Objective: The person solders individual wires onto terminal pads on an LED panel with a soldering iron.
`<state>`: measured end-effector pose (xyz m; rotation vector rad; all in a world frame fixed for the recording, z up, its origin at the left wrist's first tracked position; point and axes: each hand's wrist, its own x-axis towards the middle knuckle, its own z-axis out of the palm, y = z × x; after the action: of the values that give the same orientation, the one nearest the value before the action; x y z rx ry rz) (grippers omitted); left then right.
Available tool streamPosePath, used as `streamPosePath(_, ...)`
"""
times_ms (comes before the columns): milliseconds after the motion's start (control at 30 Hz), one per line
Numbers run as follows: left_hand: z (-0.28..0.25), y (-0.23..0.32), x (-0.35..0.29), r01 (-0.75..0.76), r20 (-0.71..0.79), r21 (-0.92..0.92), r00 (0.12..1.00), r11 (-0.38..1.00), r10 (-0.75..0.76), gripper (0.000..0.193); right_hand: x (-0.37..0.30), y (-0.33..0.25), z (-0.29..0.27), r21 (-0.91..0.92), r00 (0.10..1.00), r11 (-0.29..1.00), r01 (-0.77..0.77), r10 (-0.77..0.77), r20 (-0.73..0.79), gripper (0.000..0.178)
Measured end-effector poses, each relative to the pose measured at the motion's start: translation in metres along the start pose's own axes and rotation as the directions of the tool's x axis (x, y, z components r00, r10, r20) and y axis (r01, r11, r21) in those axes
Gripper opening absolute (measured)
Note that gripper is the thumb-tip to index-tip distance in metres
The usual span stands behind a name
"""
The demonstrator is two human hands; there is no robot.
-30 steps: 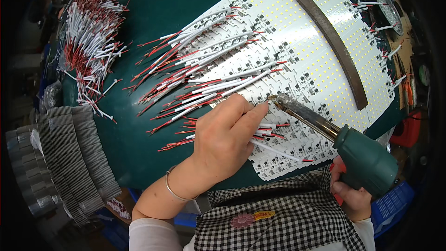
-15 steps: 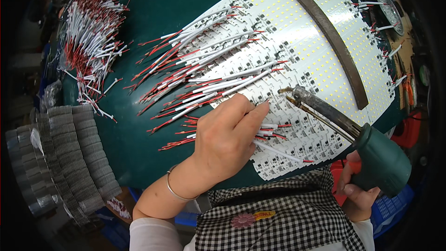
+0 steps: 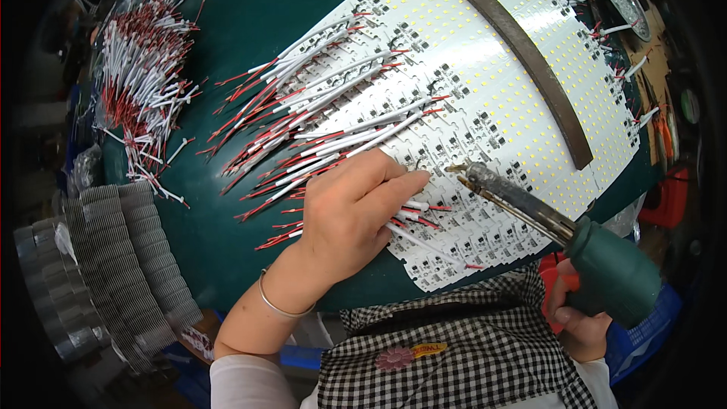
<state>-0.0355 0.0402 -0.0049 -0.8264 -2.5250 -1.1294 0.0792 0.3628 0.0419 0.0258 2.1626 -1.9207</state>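
Observation:
My left hand [image 3: 352, 201] is closed in a pinch over the white circuit boards [image 3: 485, 125]. White-sleeved wires [image 3: 415, 213] with red and black ends poke out from beneath its fingers, and a thin dark wire end shows at the fingertips. My right hand [image 3: 579, 310] grips the handle of a green soldering gun [image 3: 613, 269]. The soldering gun's metal tip points left, just right of my left fingertips; whether it touches a board I cannot tell. Further bunches of white-sleeved wires [image 3: 333, 102] lie in rows over the boards' left side.
A dark curved bar [image 3: 522, 49] lies across the boards. On the green table [image 3: 235, 0], a large pile of wires [image 3: 144, 76] sits at the far left. Stacked ridged grey strips [image 3: 125, 257] stand near left. A round metal dish [image 3: 627, 4] is at the far right.
The whole view has shifted slightly. Against the boards, the soldering gun's tip has come a little nearer to me. My left hand keeps its pinch and has moved only slightly.

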Motion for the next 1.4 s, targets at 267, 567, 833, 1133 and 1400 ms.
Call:
streamPosePath(267, -0.002, 0.002, 0.002, -0.085, -0.017, 0.1, 0.996, 0.991, 0.087, 0.033, -0.002, -0.007, 0.026, 0.32, 0.948, 0.919, -0.23, 0.286, -0.139, 0.061)
streamPosePath(567, 0.003, 0.003, -0.001, -0.116, -0.042, 0.141, 0.992, 0.983, 0.123, 0.027, 0.018, -0.033, 0.044, 0.684, 0.553, 0.537, -0.494, 0.801, -0.229, 0.039)
streamPosePath(833, 0.0, 0.005, -0.003, -0.095, -0.003, 0.168, 0.995, 0.981, 0.097, 0.04, -0.005, -0.003, 0.002, -0.568, 0.988, 0.823, -0.013, 0.099, 0.122, 0.039)
streamPosePath(1133, 0.0, 0.01, -0.002, -0.098, 0.012, 0.176, 0.995, 0.98, 0.097, 0.033, 0.01, -0.025, 0.011, 0.175, 0.984, 0.971, -0.161, 0.173, -0.052, 0.058)
streamPosePath(1400, -0.01, 0.007, 0.001, -0.017, -0.104, 0.057, 0.994, 0.998, 0.022, 0.048, 0.013, -0.024, -0.023, -0.084, 0.942, 0.946, 0.313, -0.298, 0.153, 0.069)
